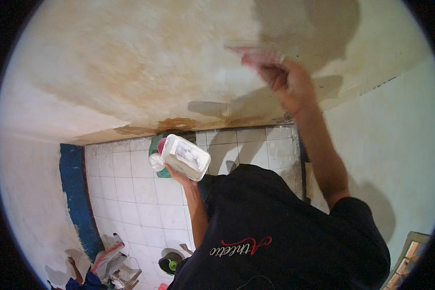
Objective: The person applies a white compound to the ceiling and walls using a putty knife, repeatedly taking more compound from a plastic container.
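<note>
My left hand (178,174) grips a white rectangular tub (195,159) with pale paste inside, held out above the tiled floor. My right hand (287,84) is raised near the stained plaster wall (130,67), closed on a flat, pinkish, motion-blurred tool (256,54) that looks like a spreader. Whether the tool touches the wall cannot be told. A dark shadow of the arm and tool falls on the wall.
Below the tub lie green material (164,171), a pink round object (161,145) and a white round one (155,162). A dark bucket (166,263) and a pale sack (106,258) are lower down. Another person's arm (77,273) shows at bottom left; a window (411,253) at right.
</note>
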Action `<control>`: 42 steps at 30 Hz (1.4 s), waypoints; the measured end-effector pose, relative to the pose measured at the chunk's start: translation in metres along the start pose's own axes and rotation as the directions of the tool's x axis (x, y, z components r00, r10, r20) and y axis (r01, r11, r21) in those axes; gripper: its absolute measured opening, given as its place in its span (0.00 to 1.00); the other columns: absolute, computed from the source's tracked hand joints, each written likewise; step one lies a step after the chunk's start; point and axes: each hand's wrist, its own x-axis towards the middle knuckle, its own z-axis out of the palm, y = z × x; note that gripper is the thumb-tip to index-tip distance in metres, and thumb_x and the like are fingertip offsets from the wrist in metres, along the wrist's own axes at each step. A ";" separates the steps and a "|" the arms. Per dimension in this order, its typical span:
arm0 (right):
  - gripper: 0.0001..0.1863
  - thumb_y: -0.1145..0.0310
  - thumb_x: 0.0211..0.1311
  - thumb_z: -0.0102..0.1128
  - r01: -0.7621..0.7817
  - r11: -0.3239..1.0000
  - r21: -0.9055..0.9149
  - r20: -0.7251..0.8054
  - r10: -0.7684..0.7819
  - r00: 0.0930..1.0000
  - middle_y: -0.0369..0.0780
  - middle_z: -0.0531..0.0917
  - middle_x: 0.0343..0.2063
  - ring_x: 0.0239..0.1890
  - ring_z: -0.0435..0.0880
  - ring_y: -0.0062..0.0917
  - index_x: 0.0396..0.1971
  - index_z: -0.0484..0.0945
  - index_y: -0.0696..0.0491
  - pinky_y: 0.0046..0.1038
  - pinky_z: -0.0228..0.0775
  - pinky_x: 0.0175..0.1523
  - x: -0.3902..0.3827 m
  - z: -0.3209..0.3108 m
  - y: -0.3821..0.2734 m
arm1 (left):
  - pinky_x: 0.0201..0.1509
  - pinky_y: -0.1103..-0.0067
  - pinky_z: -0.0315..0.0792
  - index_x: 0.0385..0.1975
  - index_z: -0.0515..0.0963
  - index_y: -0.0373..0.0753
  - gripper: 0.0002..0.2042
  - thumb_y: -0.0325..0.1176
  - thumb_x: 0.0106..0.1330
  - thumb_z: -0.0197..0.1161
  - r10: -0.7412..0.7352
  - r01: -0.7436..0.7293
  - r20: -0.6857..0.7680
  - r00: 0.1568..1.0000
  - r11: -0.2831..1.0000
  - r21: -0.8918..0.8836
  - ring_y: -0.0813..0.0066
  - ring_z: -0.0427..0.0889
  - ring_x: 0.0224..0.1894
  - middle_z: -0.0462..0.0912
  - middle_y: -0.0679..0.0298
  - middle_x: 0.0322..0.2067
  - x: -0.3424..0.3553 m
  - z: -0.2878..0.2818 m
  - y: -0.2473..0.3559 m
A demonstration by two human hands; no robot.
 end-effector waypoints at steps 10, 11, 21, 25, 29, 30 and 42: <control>0.14 0.77 0.65 0.36 -0.187 0.963 0.193 -0.205 0.226 0.952 0.60 0.75 0.44 0.51 0.77 0.49 0.43 0.63 0.74 0.42 0.73 0.61 0.080 -0.095 0.145 | 0.66 0.60 0.63 0.67 0.56 0.43 0.33 0.60 0.69 0.40 0.029 -0.025 0.111 0.993 0.999 -0.038 0.54 0.64 0.65 0.62 0.57 0.65 -0.001 0.023 0.012; 0.14 0.78 0.64 0.36 -0.137 0.971 0.194 -0.396 0.206 0.895 0.61 0.75 0.44 0.51 0.77 0.50 0.42 0.62 0.76 0.43 0.73 0.62 0.093 -0.084 0.136 | 0.66 0.60 0.63 0.67 0.56 0.43 0.33 0.60 0.69 0.40 0.035 -0.031 0.117 0.992 0.999 -0.041 0.54 0.64 0.65 0.62 0.57 0.65 -0.001 0.022 0.012; 0.15 0.77 0.64 0.34 0.126 0.967 0.222 0.063 -0.143 0.988 0.62 0.71 0.50 0.56 0.72 0.49 0.45 0.61 0.73 0.46 0.67 0.65 0.030 0.029 0.029 | 0.65 0.60 0.64 0.67 0.56 0.43 0.33 0.60 0.70 0.38 0.068 -0.069 0.030 0.997 0.997 0.016 0.54 0.65 0.64 0.63 0.57 0.64 -0.013 0.029 0.003; 0.16 0.77 0.65 0.33 -0.143 0.961 0.235 -0.235 0.199 0.951 0.58 0.75 0.47 0.52 0.76 0.46 0.44 0.65 0.73 0.43 0.74 0.60 0.037 -0.008 0.103 | 0.66 0.59 0.63 0.67 0.56 0.43 0.33 0.59 0.70 0.37 0.059 -0.059 0.011 0.998 0.998 0.005 0.54 0.64 0.65 0.62 0.57 0.64 -0.009 0.017 0.001; 0.15 0.76 0.66 0.35 -0.206 0.957 0.203 -0.442 0.277 0.853 0.56 0.79 0.40 0.45 0.82 0.45 0.42 0.67 0.73 0.39 0.81 0.51 0.078 -0.080 0.166 | 0.66 0.60 0.63 0.67 0.57 0.43 0.32 0.59 0.70 0.37 0.052 -0.052 -0.016 0.999 0.999 0.006 0.54 0.64 0.65 0.62 0.57 0.65 -0.007 0.006 0.004; 0.14 0.76 0.66 0.38 -0.182 0.973 0.142 -0.540 0.230 0.810 0.56 0.80 0.39 0.42 0.83 0.44 0.41 0.68 0.73 0.38 0.82 0.48 0.090 -0.087 0.163 | 0.66 0.60 0.63 0.67 0.57 0.43 0.32 0.59 0.70 0.37 0.073 -0.071 -0.065 0.995 0.997 0.031 0.54 0.64 0.65 0.62 0.57 0.65 -0.007 0.005 0.005; 0.16 0.84 0.63 0.36 0.346 0.824 -0.449 0.295 -0.229 0.928 0.64 0.69 0.51 0.54 0.75 0.49 0.47 0.61 0.81 0.36 0.71 0.64 0.045 -0.006 -0.037 | 0.65 0.60 0.64 0.67 0.57 0.43 0.31 0.57 0.71 0.37 0.066 -0.062 0.050 0.997 0.996 -0.060 0.53 0.65 0.64 0.62 0.57 0.65 -0.005 0.005 -0.003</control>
